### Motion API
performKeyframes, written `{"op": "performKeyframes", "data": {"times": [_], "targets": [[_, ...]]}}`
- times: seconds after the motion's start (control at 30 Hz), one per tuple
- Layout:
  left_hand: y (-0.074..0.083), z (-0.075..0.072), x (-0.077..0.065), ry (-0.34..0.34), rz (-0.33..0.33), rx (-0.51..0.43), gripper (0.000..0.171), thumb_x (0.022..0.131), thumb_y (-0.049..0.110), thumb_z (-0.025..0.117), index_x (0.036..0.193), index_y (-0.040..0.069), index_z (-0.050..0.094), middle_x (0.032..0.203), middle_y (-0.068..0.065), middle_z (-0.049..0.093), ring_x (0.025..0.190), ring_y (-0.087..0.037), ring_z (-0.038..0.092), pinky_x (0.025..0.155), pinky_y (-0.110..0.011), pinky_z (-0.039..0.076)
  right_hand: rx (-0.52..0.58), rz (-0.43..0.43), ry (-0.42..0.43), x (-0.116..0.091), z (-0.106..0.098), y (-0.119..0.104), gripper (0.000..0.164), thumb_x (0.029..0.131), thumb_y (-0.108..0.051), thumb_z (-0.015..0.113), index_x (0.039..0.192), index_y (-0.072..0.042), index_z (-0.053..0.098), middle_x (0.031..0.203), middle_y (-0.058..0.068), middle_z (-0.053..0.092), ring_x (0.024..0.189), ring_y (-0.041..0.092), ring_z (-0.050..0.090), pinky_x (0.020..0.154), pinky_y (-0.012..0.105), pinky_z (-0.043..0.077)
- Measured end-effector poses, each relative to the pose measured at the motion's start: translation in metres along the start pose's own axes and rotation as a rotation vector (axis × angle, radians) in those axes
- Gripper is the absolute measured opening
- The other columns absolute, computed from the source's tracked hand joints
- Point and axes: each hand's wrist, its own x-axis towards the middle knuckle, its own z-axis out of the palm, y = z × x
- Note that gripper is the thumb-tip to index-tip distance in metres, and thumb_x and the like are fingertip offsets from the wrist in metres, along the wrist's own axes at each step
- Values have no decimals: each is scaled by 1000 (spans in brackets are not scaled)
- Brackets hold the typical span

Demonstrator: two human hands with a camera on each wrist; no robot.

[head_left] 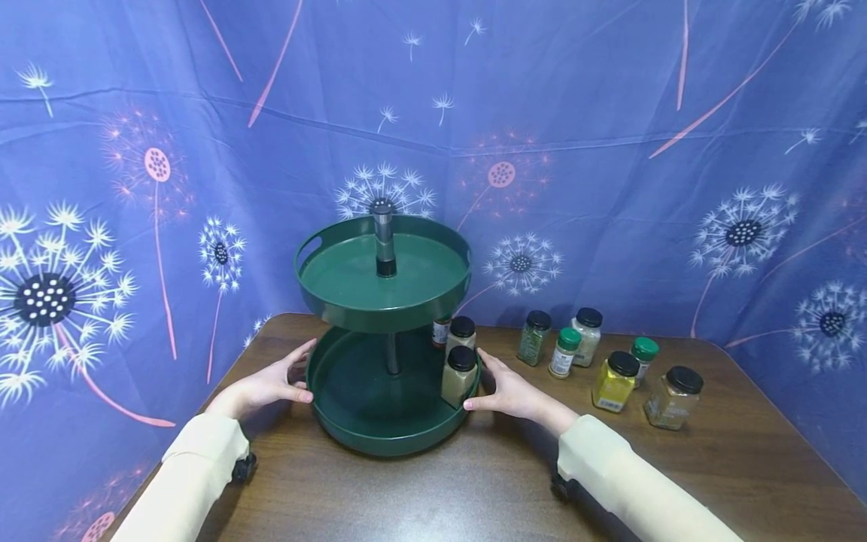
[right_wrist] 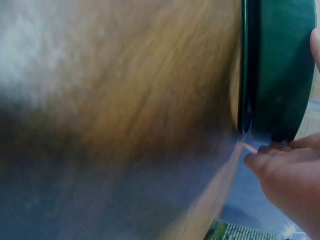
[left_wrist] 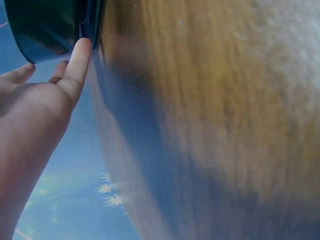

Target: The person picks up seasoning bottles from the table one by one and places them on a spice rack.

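Observation:
A dark green two-tier turntable stand point(head_left: 379, 444) stands on the table. My left hand point(head_left: 271, 385) touches the left side of its lower tray, fingers and thumb spread along the wall. Against the right side of that tray rests my right hand point(head_left: 509, 388), thumb toward the front and fingers farther back. Inside the lower tray at the right are two black-lidded spice jars, a front one point(head_left: 457, 378) and another point(head_left: 461, 330) behind it. A third jar with a red and white label point(head_left: 441, 333) is partly hidden under the upper tray point(head_left: 379, 315), which holds nothing.
To the right on the wooden table point(head_left: 325, 497) stand several more spice jars, among them a yellow one point(head_left: 613, 388), a green-lidded one point(head_left: 564, 354) and a brown one point(head_left: 673, 403). A blue dandelion-print cloth point(head_left: 582, 188) hangs behind and at both sides.

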Motion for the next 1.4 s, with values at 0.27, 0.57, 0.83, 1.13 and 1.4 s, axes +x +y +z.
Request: {"op": "performKeyframes", "data": {"times": [0.27, 0.57, 0.83, 1.13, 1.4], "targets": [[-1, -1, 2, 14, 5, 2, 107, 81, 20, 75, 152, 10, -5, 148, -32, 8, 124, -50, 40, 99, -41, 41, 9, 23, -23, 7, -4, 8, 110, 73, -48, 77, 151, -3, 14, 152, 26, 21, 137, 42, 27, 106, 58, 28], [-4, -2, 2, 36, 63, 20, 105, 80, 15, 76, 151, 4, -1, 152, -29, 6, 134, -51, 18, 99, -47, 41, 69, 4, -47, 14, -7, 18, 107, 73, -44, 79, 151, -7, 17, 152, 23, 22, 138, 39, 28, 108, 56, 27], [-4, -1, 1, 23, 69, -12, 105, 80, 13, 75, 151, 3, -2, 153, -28, 4, 135, -51, 17, 100, -43, 42, 167, -88, -90, 23, -14, 26, 103, 76, -35, 79, 151, -4, 16, 154, 21, 22, 136, 37, 33, 109, 51, 28], [-3, 0, 2, 22, 77, 10, 105, 80, 14, 75, 151, 2, -1, 153, -29, 2, 134, -52, 16, 101, -54, 36, 227, -87, -127, 24, -17, 28, 101, 78, -31, 78, 152, -8, 13, 155, 18, 19, 138, 37, 29, 110, 51, 25], [-3, 0, 2, 23, 48, 4, 105, 80, 16, 75, 151, 4, -2, 153, -27, 3, 134, -51, 19, 101, -53, 36, 84, -52, -69, 13, -15, 20, 105, 77, -41, 76, 153, -11, 10, 156, 17, 15, 140, 35, 25, 110, 54, 23]]}}
